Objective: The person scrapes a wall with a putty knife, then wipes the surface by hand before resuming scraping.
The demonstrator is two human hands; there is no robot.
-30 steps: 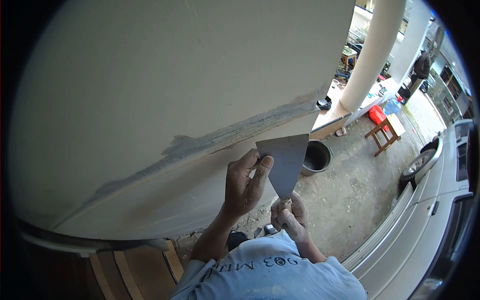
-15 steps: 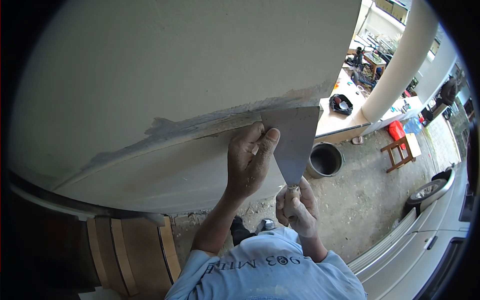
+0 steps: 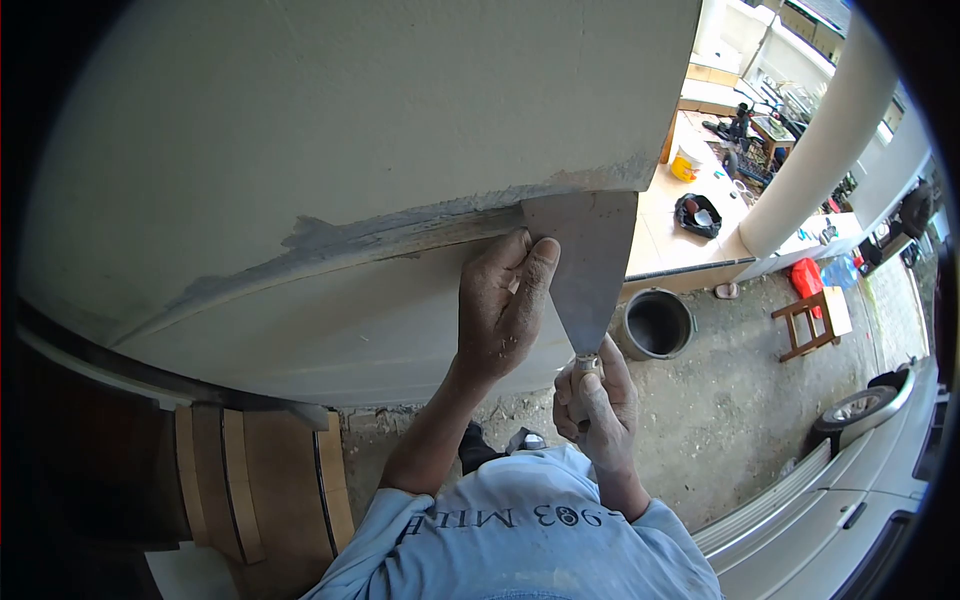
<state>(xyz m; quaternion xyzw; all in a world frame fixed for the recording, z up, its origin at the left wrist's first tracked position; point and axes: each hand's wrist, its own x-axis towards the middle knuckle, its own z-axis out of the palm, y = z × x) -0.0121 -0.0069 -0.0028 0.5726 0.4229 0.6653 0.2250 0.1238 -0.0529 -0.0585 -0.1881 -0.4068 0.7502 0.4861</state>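
Note:
A broad putty knife [image 3: 585,260] with a grey, triangular blade lies against the pale wall [image 3: 430,110]. Its wide edge is up by a rough grey band of filler [image 3: 390,235], close to the wall's right-hand corner. My right hand [image 3: 605,405] is closed around the short handle below the blade. On the blade's left edge is my left hand [image 3: 500,305], thumb overlapping the metal and fingers curled; part of this grip is hidden. Both hands are dusted with pale powder. Under the filler runs a smooth ledge [image 3: 340,320] that curves down to the left.
A dark bucket [image 3: 658,322] stands on the concrete floor at right, with a wooden stool [image 3: 812,322] beyond. A white column [image 3: 820,130] rises from a tiled porch [image 3: 650,245]. Tan steps [image 3: 285,480] are at lower left. A parked car [image 3: 850,490] fills the lower right.
My view has shifted slightly. The putty knife, with both hands still on it, now sits higher in view and its blade is closer to the wall's right corner.

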